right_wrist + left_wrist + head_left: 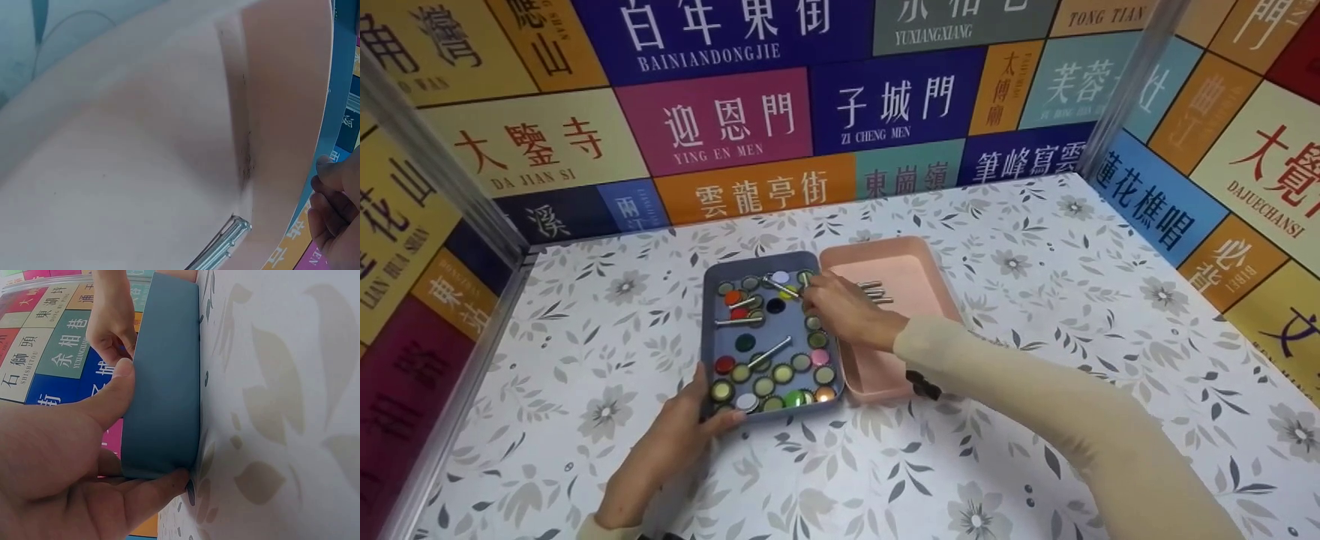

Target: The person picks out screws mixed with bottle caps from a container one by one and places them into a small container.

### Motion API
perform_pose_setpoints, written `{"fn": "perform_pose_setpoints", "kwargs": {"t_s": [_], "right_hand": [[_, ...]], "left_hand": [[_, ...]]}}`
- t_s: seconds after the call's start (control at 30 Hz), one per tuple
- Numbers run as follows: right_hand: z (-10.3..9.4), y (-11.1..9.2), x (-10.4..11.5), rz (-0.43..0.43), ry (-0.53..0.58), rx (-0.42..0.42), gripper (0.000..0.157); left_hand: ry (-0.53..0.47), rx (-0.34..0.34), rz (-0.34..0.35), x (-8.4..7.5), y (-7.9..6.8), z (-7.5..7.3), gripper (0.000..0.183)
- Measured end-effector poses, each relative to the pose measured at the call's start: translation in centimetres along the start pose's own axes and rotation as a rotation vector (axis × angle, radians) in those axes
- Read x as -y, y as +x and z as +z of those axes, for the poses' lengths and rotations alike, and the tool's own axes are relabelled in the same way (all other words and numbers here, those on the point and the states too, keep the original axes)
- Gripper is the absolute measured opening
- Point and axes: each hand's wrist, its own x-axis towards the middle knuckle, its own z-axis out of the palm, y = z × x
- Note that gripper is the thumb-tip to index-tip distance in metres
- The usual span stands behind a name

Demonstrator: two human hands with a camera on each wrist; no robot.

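Note:
My left hand (675, 427) grips the near left corner of a blue tray (791, 330); in the left wrist view the thumb lies at the rim and a finger reaches the bottom edge of the wall. Many bottle caps (782, 373) of mixed colours lie in this tray, with several silver metal rods (771, 351) on top of them. Over the tray's far right side, my right hand (844, 307) reaches down with bent fingers. Its fingertips are right at the end of one rod (780, 286); I cannot tell whether they pinch it.
A pink tray (904, 274) stands against the blue tray's right side, with several more rods (877, 301) in it, partly behind my right hand. Both trays are on a floral tablecloth (607, 409). Lettered panels (731, 120) wall in the back and sides.

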Motion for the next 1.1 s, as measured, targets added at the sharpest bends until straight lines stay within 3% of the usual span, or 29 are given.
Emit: {"fn": "perform_pose_setpoints", "kwargs": {"t_s": [0.27, 0.67, 1.1], "right_hand": [[0.4, 0.2, 0.8, 0.006, 0.016, 0.090, 0.017], [1.2, 0.4, 2.2, -0.022, 0.112, 0.154, 0.023], [1.9, 0.3, 2.8, -0.007, 0.041, 0.208, 0.028]], "left_hand": [[-0.008, -0.014, 0.032, 0.1, -0.1, 0.1, 0.103], [-0.011, -0.025, 0.046, 0.1, 0.0, 0.0, 0.102], [-0.015, -0.008, 0.018, 0.1, 0.0, 0.0, 0.104]]}}
